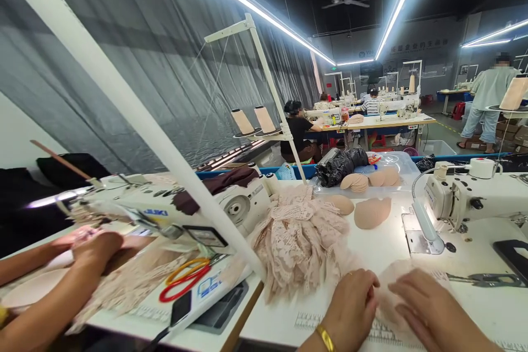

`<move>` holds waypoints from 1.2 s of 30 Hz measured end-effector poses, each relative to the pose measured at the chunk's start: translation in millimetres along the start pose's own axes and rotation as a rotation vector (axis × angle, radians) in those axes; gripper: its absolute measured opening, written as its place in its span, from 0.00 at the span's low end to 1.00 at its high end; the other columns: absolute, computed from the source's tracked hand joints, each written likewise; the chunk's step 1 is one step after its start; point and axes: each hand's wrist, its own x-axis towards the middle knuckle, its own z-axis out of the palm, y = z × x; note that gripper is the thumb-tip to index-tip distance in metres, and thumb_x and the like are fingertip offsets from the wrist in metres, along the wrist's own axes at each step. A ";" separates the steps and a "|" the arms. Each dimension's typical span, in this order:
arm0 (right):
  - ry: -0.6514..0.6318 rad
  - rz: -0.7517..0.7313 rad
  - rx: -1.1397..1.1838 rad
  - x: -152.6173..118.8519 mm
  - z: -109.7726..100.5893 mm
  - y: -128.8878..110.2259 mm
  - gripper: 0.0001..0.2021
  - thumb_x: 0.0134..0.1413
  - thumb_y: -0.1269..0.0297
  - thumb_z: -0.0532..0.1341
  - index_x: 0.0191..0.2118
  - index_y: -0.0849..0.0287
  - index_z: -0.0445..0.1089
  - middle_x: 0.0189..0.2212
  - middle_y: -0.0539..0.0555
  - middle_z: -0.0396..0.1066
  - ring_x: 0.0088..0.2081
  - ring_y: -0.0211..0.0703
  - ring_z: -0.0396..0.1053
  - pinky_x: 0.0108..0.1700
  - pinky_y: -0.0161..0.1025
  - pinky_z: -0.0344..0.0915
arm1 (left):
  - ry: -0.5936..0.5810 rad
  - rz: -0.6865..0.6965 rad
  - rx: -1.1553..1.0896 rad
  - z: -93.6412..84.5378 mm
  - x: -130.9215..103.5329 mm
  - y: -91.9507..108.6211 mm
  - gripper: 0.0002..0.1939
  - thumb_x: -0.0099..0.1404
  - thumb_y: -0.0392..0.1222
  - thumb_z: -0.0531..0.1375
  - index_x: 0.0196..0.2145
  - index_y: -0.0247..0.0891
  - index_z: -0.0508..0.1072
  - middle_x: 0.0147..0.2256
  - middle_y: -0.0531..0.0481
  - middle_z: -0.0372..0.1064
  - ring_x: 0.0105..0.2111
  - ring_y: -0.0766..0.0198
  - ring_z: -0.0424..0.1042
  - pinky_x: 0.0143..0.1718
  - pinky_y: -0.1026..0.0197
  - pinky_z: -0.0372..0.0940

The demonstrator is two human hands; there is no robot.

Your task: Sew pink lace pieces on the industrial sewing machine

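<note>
At the front edge of the white table (284,322), my left hand (352,308), below a gold bracelet's wrist, is closed with thumb and fingers pinched on sheer beige fabric (390,300). Just right of it, my right hand (429,305) rests over the same fabric, fingers somewhat spread and slightly blurred; whether it grips the cloth is unclear. A big heap of beige lace (303,231) lies to the left of the hands. Beyond them are beige oval pads (372,213). Dark scissors (490,279) lie to the right, below a white sewing machine (474,198).
At left, another person's hands (93,245) work at a JUKI machine (165,209), near red-handled scissors (185,283). A slanting white post (165,148) stands between the tables. A clear plastic tray (404,168) holds pads and a black bag (342,165). People sit and stand farther back.
</note>
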 end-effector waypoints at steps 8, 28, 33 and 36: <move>-0.170 0.225 0.110 39.3 -23.1 24.2 0.15 0.73 0.68 0.51 0.37 0.54 0.73 0.33 0.52 0.76 0.39 0.51 0.73 0.42 0.45 0.70 | 0.247 0.167 -0.361 -3.9 4.3 5.6 0.10 0.63 0.29 0.57 0.38 0.39 0.76 0.37 0.47 0.72 0.39 0.58 0.73 0.43 0.57 0.67; 0.019 0.940 1.020 19.2 1.9 68.9 0.30 0.55 0.28 0.64 0.31 0.54 0.67 0.23 0.48 0.69 0.23 0.39 0.60 0.28 0.39 0.57 | 0.331 -0.164 0.233 -83.1 173.8 -43.7 0.18 0.75 0.47 0.65 0.57 0.35 0.75 0.57 0.40 0.72 0.55 0.49 0.74 0.57 0.42 0.72; 0.067 0.960 1.033 17.7 7.4 70.4 0.29 0.57 0.29 0.64 0.32 0.54 0.67 0.25 0.48 0.70 0.24 0.38 0.59 0.28 0.38 0.55 | 0.496 -0.122 0.013 -88.1 164.0 -31.9 0.10 0.77 0.41 0.61 0.52 0.36 0.75 0.55 0.41 0.73 0.57 0.51 0.73 0.60 0.43 0.70; 0.095 0.961 1.048 20.3 10.3 69.8 0.30 0.56 0.28 0.64 0.33 0.55 0.67 0.25 0.47 0.69 0.22 0.35 0.58 0.27 0.37 0.53 | 0.549 -0.111 -0.208 -86.3 137.2 -16.8 0.16 0.72 0.34 0.54 0.57 0.36 0.68 0.48 0.41 0.75 0.46 0.56 0.78 0.49 0.51 0.75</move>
